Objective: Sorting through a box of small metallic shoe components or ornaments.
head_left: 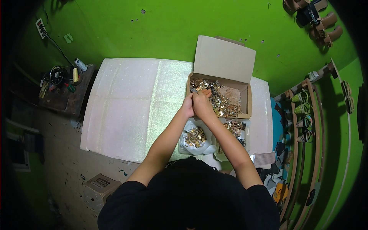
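Note:
My left hand and my right hand are pressed together over the near left part of an open cardboard box. Fingertips poke out past the right hand, held close together; whatever lies between the palms is hidden. Inside the box is a heap of small gold and silver metal pieces, too small to tell their kind. Just below my hands stands a white plastic bag with more gold-coloured pieces in it. Right of it, partly behind my right forearm, a second pale bag holds dark and metallic pieces.
The box's lid stands raised toward the green wall. All this rests on a table with a shiny whitish cover. A small bench with thread spools is at left, a wooden shoe rack at right, a carton on the floor.

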Available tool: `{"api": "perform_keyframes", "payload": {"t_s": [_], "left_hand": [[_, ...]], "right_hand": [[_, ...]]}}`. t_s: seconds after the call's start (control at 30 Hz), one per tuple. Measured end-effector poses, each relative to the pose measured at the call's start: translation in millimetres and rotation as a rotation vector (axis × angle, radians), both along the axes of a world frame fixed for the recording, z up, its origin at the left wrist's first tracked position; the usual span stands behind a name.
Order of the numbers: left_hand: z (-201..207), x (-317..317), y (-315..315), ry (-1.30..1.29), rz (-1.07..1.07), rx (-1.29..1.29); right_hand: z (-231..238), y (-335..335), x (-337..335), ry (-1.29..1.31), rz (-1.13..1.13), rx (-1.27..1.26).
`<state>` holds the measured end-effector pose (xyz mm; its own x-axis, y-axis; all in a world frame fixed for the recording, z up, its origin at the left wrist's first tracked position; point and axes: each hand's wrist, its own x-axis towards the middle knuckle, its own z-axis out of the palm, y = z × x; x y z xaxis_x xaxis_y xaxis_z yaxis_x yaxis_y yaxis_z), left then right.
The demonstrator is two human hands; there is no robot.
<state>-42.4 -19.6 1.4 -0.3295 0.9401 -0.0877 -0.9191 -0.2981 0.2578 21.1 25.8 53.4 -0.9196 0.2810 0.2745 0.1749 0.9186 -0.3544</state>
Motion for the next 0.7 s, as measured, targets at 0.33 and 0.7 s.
{"api": "perform_keyframes", "payload": {"t_s": [0.33, 0.7], "left_hand": [[-5, -1, 1, -0.042, 0.006, 0.013], [-20, -4, 1, -0.075, -0.079, 0.16]], "right_hand": [[0, 8, 0, 0.098, 0.011, -0.145], [14, 24, 22, 0.156, -0.085, -1.109]]}}
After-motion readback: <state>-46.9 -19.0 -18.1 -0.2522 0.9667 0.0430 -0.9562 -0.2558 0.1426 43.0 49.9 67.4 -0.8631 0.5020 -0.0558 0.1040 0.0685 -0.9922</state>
